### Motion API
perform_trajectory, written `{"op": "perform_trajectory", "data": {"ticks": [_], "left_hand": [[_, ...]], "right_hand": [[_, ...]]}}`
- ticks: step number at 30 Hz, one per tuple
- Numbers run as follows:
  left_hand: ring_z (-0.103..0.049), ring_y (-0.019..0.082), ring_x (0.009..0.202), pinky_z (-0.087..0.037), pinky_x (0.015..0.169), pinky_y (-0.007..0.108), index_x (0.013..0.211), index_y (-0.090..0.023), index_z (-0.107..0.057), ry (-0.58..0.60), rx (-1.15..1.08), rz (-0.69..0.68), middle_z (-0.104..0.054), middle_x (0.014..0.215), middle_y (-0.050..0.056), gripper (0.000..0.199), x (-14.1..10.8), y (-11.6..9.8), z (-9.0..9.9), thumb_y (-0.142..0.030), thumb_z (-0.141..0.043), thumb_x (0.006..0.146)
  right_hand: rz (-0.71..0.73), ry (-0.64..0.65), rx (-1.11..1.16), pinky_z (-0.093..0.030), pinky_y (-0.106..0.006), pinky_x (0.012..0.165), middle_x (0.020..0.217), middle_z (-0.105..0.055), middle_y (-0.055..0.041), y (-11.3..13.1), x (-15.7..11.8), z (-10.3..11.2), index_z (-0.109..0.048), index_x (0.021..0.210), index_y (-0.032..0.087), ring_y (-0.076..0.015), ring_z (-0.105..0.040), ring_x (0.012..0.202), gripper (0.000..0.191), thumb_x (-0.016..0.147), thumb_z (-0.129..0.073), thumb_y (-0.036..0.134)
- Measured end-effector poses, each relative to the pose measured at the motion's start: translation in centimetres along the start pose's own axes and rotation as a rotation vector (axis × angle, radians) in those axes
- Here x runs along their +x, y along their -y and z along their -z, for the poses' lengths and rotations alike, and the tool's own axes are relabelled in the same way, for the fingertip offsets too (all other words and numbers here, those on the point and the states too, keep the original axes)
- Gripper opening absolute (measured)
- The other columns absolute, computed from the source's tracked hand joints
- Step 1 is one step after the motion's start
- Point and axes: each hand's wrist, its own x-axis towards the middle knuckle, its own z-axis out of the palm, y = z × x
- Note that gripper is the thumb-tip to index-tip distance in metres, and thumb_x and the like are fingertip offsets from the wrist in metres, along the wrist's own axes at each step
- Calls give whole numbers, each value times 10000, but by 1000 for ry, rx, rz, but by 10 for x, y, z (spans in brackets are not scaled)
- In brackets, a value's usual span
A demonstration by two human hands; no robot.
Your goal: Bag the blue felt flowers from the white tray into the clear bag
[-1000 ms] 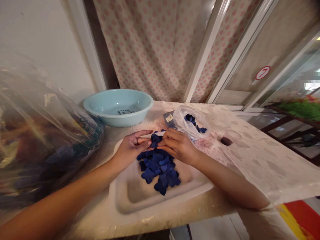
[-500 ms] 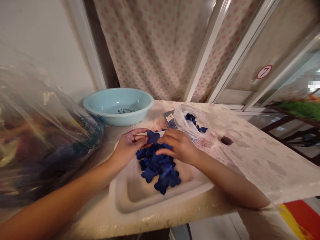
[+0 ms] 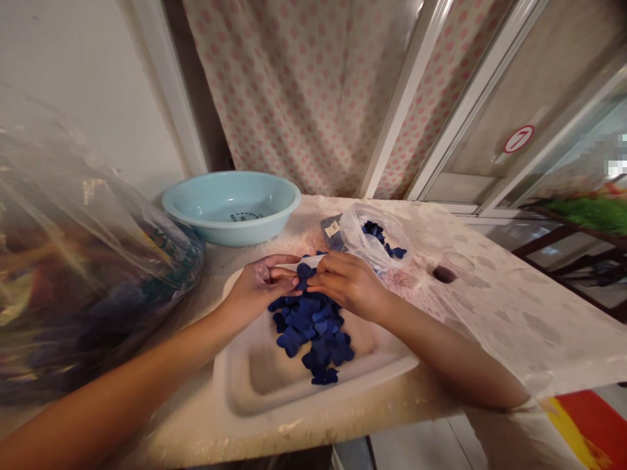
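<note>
Between my two hands, above the pile, is a dark blue flower-shaped petal piece [image 3: 304, 273]. My left hand [image 3: 262, 284] is closed on it with thumb and fingers from the left. My right hand [image 3: 351, 285] pinches at its right side, its fingertips pressed together; how much they grip is partly hidden. Below both hands, a heap of blue flower pieces [image 3: 313, 326] lies in a shallow white tray [image 3: 255, 408], some overlapping. One piece [image 3: 324, 376] rests at the near end of the heap.
Behind the tray stand a light blue basin [image 3: 232, 228] and a clear plastic bag [image 3: 365, 241] with more blue pieces. A cup of dark liquid [image 3: 445, 273] stands to the right. A large plastic bag [image 3: 98, 274] fills the left side. The table [image 3: 519, 326] has a plastic cover.
One more flower piece now lies at the near end of the heap. My left hand has shifted slightly right, and my right fingers have closed in beside the held piece.
</note>
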Motion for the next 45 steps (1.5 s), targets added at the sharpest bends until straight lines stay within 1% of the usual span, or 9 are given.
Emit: {"op": "perform_trajectory", "data": {"ticks": [11, 20, 25, 29, 32, 35, 39, 41, 45], "left_hand": [[-632, 129, 545, -491, 563, 213, 956, -146, -543, 11, 59, 30, -667, 589, -10, 428, 0, -4, -2, -238, -754, 594], [-611, 127, 507, -451, 548, 211, 837, -225, -295, 0, 28, -63, -639, 535, -69, 519, 1, 4, 2, -211, -751, 590], [-591, 111, 487, -409, 537, 190, 803, -226, -246, -32, 72, -95, -638, 526, -68, 558, 0, 2, 2, -212, -756, 578], [-586, 103, 491, -398, 535, 183, 774, -225, -234, -41, 127, -106, -644, 524, -61, 556, -1, -1, 1, -212, -753, 577], [-583, 102, 499, -404, 535, 186, 779, -221, -254, -47, 137, -110, -633, 523, -74, 535, -2, -2, -1, -209, -749, 577], [-577, 97, 534, -415, 552, 188, 840, -201, -340, -21, 135, -132, -606, 538, -78, 446, -3, -2, -3, -241, -721, 612], [-600, 122, 693, -444, 602, 206, 1001, -168, -488, 63, 221, -119, -634, 765, -10, 440, -3, 0, -4, -271, -705, 632], [-593, 127, 708, -449, 617, 211, 944, -153, -560, 82, 303, -115, -633, 804, 8, 353, -3, 1, -3, -295, -692, 649], [-586, 130, 624, -452, 580, 216, 747, -143, -604, 52, 403, -87, -618, 670, -6, 217, -2, 1, -2, -351, -641, 698]], "right_hand": [[14, 39, 22, -380, -252, 609, 668, -513, -37, 1, 0, 1, -613, 713, 139, -130, -445, 648, 334, 890, -422, 348], [-6, 31, 153, -406, -253, 628, 730, -514, -40, 2, -1, 2, -566, 757, 145, -130, -463, 678, 273, 845, -495, 394], [-192, 1, 248, -437, -295, 718, 897, -527, -86, 3, 0, 4, -505, 935, 147, -173, -502, 832, 342, 782, -568, 447], [-350, 112, 345, -428, -256, 679, 883, -528, -57, 4, 2, 3, -480, 912, 166, -147, -512, 795, 267, 792, -578, 384], [-412, 127, 449, -394, -209, 593, 762, -519, -2, 3, 1, -1, -469, 804, 179, -102, -488, 659, 218, 791, -588, 361], [-432, 71, 486, -366, -193, 559, 705, -513, 17, 3, -1, -3, -458, 736, 176, -82, -461, 602, 219, 786, -599, 336], [-422, 25, 483, -348, -194, 548, 653, -508, 20, 2, -4, -3, -456, 677, 170, -79, -453, 580, 244, 804, -575, 340], [-420, 31, 476, -341, -194, 544, 642, -511, 18, 2, -4, -2, -468, 674, 167, -78, -450, 570, 240, 825, -546, 336], [-398, 74, 441, -324, -195, 535, 617, -507, 16, 3, -2, 1, -504, 686, 163, -76, -447, 553, 238, 874, -468, 304]]}}
